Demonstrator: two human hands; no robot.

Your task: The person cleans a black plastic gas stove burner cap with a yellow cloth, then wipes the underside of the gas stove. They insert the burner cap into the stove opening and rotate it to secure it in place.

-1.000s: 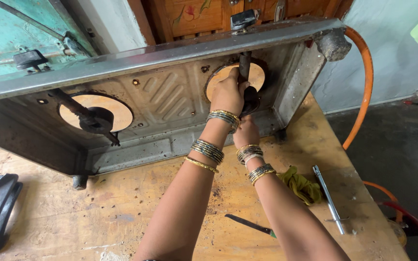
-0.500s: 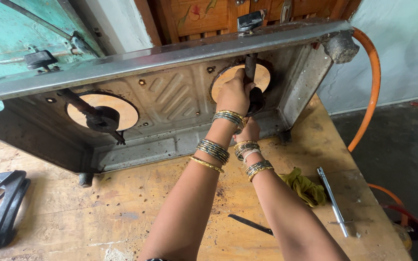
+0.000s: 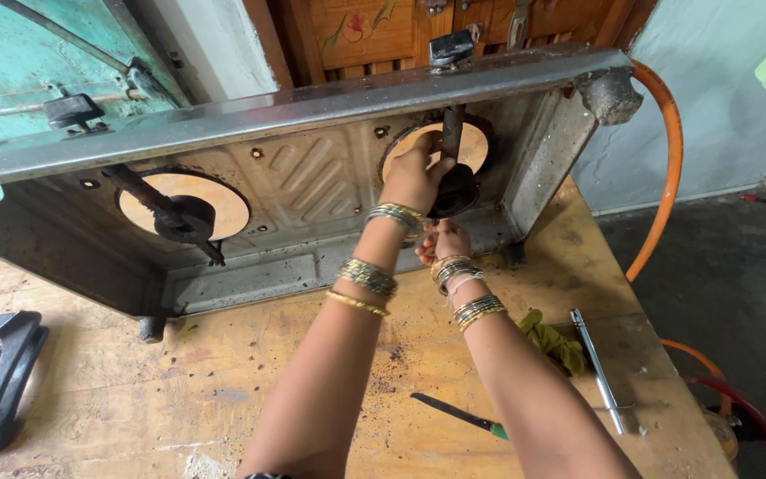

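Stove [image 3: 312, 191] of dull, grimy sheet metal, its top edge shinier; table [image 3: 135, 390] of rough, stained wood; glossy metal bangles [image 3: 367, 277]; crumpled cloth rag [image 3: 551, 341]

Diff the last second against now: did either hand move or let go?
No visible change of grip. The left hand stays at the right burner opening under the tipped-up stove, the right hand just below it. Only the camera drifted slightly. Screwdriver, metal rod and rag lie unmoved.
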